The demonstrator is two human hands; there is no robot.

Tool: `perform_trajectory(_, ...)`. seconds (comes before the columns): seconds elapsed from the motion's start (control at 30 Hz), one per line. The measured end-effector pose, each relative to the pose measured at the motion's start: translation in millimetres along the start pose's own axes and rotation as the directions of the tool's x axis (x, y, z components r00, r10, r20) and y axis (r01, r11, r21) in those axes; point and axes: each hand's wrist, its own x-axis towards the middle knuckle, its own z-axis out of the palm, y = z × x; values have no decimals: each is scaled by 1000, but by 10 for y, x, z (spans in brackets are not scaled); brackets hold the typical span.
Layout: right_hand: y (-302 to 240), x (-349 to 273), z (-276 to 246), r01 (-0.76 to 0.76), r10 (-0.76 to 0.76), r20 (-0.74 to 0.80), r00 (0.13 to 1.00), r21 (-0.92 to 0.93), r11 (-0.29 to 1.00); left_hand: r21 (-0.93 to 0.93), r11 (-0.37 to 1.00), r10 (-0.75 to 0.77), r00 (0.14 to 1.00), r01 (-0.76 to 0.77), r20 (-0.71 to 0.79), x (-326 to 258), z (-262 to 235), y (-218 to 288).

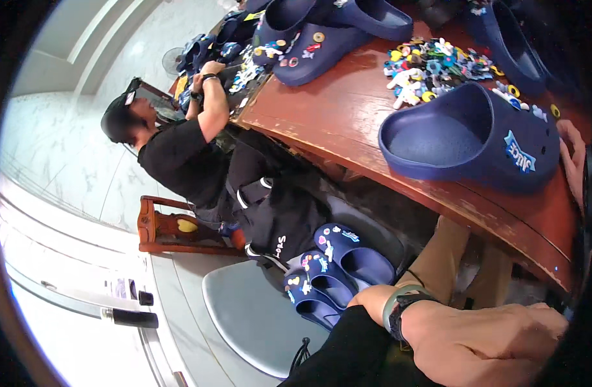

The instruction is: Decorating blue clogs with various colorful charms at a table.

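Observation:
A dark blue clog [438, 138] with a light blue lettered charm [520, 152] lies on the reddish-brown table, its opening toward the left. My right hand [572, 161] is at the far right edge beside the clog's toe, fingers partly in view and apart, with no object visible in them. Low in the picture, my left hand [489, 342], wearing a pale green bangle and a dark watch, is off the table with its fingers curled in. Whatever it may hold is hidden. Behind the clog sits a pile of small colourful shoe charms [431, 68].
More decorated blue clogs [321, 55] crowd the table's far side, another [512, 45] at upper right. Several clogs [338, 271] rest by a grey chair seat [263, 316] and black bag [280, 222]. A co-worker in black [186, 151] works at the table's far left, near a wooden chair [180, 226].

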Motion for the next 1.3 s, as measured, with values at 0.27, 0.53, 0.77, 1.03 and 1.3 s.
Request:
perform_trajectory(0.27, -563, 175, 21, 342, -350, -120, 929, -79, 936, 641, 751, -369, 907, 160, 206, -49, -454, 315)
perform_trajectory(0.53, -790, -35, -178, 115, -29, -203, 979, 426, 898, 785, 55, 454, 685, 617, -570, -413, -717, -30)
perform_trajectory(0.77, -1134, -118, -184, -42, 22, 37, 999, 739, 673, 808, -399, 279, 897, 433, -343, -415, -1190, -296)
perform_trajectory(1.03, -1308, 46, -104, 205, -188, -92, 978, 230, 952, 836, -353, 333, 892, 419, -307, -363, -1206, -211)
perform_trajectory(1.3, -1129, -202, -121, -24, 46, -54, 997, 346, 938, 924, -200, 450, 868, 327, -210, -316, -1122, -290)
